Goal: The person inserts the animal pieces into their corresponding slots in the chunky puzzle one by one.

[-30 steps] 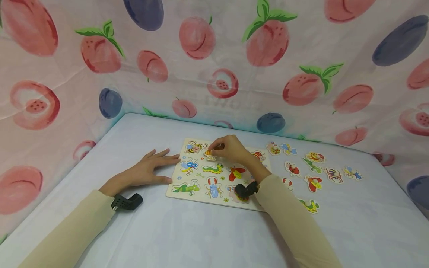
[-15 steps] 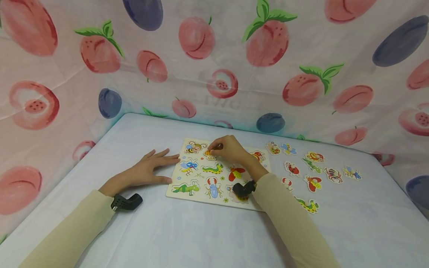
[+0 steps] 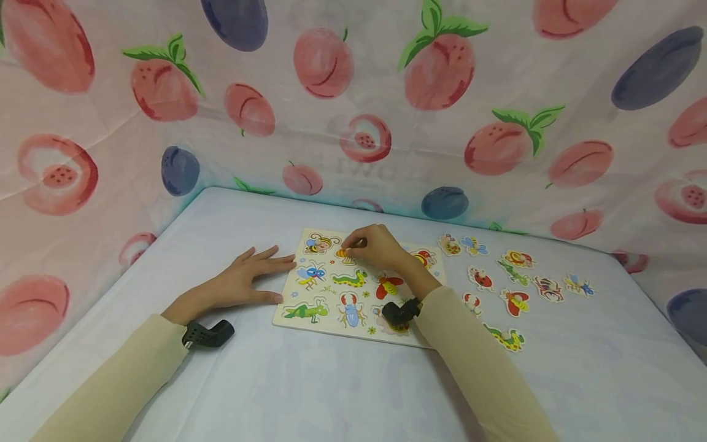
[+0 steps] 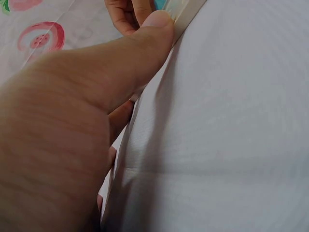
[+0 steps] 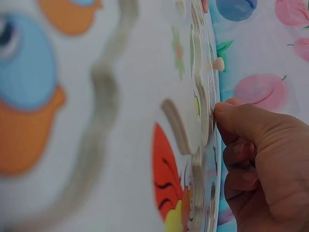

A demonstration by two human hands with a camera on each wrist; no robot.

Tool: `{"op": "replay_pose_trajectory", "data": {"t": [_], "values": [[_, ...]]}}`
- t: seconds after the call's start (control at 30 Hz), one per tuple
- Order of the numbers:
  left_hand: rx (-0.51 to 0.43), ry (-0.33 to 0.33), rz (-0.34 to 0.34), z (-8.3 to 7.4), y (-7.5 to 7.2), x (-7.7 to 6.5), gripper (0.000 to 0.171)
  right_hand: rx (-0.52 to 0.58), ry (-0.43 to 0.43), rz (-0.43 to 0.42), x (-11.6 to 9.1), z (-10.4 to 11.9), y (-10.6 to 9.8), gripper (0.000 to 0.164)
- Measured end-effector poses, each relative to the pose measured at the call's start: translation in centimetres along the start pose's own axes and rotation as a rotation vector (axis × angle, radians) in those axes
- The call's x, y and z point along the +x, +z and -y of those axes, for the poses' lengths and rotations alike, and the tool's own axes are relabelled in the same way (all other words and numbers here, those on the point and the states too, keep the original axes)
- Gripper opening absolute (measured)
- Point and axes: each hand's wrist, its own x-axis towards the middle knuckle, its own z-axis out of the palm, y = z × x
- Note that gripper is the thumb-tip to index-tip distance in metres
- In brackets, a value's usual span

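Observation:
At the top row of a wooden insect puzzle board [image 3: 333, 299], my right hand [image 3: 381, 248] pinches an orange-striped puzzle piece [image 3: 345, 255] between thumb and fingers. The piece lies on or just over the board; I cannot tell whether it sits in its recess. In the right wrist view, the right hand [image 5: 265, 150] is at the far side of the board. My left hand [image 3: 243, 279] lies spread with straight fingers, its tips at the board's left edge. The left thumb [image 4: 154, 29] touches that edge in the left wrist view.
Several loose insect pieces lie right of the board, including a ladybug [image 3: 481, 278], a caterpillar [image 3: 505, 337] and a red-winged bug [image 3: 516, 302]. A white cloth [image 3: 309, 393] covers the table. Fruit-print fabric [image 3: 364, 80] rises behind and at the left.
The right wrist has shifted slightly left, while its fingers keep their pinch on the striped puzzle piece at about the same spot. The left hand has stayed still.

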Motion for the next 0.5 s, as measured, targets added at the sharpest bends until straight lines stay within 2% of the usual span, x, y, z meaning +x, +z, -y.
{"op": "replay_pose_trajectory", "data": {"t": [0.5], "values": [[0.0, 0.0, -0.005, 0.11, 0.06, -0.03, 0.073, -0.011, 0.026, 0.027, 0.02, 0.06, -0.08, 0.01]]}}
